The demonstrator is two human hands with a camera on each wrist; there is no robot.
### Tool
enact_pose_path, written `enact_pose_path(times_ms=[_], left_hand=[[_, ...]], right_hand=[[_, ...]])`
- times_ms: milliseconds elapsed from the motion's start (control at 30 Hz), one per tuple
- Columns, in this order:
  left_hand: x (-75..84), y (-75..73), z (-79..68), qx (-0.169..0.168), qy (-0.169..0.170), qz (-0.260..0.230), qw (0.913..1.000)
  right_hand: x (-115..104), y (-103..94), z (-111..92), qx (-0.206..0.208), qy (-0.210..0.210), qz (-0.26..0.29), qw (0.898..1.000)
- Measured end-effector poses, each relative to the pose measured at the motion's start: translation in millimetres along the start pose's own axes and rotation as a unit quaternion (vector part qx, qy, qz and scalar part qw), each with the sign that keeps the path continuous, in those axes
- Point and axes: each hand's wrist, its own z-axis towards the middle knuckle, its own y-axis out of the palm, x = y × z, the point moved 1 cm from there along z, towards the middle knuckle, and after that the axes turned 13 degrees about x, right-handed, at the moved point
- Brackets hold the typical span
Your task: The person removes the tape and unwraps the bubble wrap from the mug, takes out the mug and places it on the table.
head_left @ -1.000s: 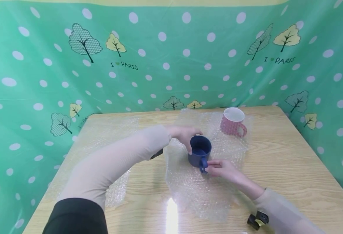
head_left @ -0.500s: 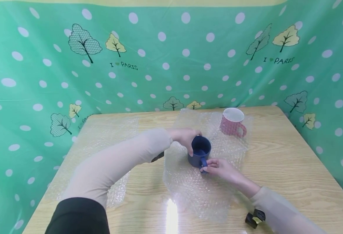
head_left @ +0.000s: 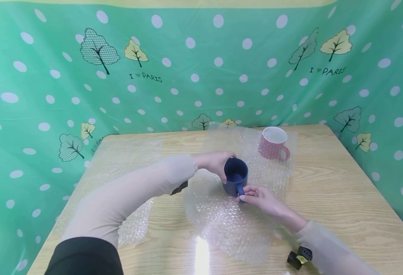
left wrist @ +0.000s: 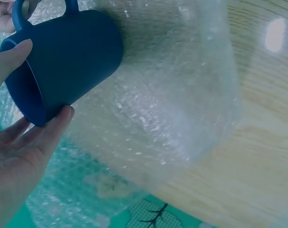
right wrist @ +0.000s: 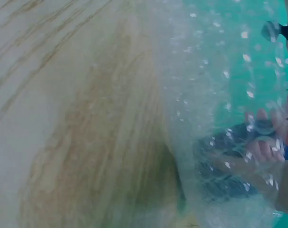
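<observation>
A dark blue mug is held in both hands over a sheet of clear bubble wrap. My left hand grips it at the rim; in the left wrist view the thumb lies on the mug's near edge and the fingers on its opposite side. My right hand pinches the mug's handle, which points toward me. Through bubble wrap, the right wrist view shows the mug dimly, with fingers around it.
Behind and to the right, a pink mug with a white inside stands at the bubble wrap's far right part. Another bubble wrap sheet lies on the left of the wooden table. A green dotted curtain hangs behind.
The bubble wrap under the blue mug has shifted: its left edge lies farther left and its back edge reaches higher. Both hands keep their hold on the mug, which has barely moved.
</observation>
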Motion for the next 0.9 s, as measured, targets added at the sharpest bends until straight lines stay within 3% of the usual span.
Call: enact_pose_path(times_ms=[167, 400, 667, 800, 900], left_hand=[[10.3, -13.5, -3.1, 0.0, 0.006, -0.003, 1.0], [39.0, -37.8, -5.2, 0.015, 0.036, -0.006, 0.9992], [68.9, -51.8, 9.0, 0.051, 0.078, -0.054, 0.9942], [74.4, -46.4, 19.8, 0.065, 0.067, -0.118, 0.9887], [76.8, -38.4, 29.3, 0.073, 0.065, -0.215, 0.9717]], right_hand=[[-13, -3.2, -6, -0.001, -0.02, 0.004, 1.0], [-34, -16.9, -22, 0.02, -0.05, 0.013, 0.998], [-57, -44.1, -48, 0.086, -0.077, -0.021, 0.993], [-60, -58.5, -59, 0.104, -0.09, -0.027, 0.99], [-60, -68.9, -64, 0.115, -0.106, -0.025, 0.987]])
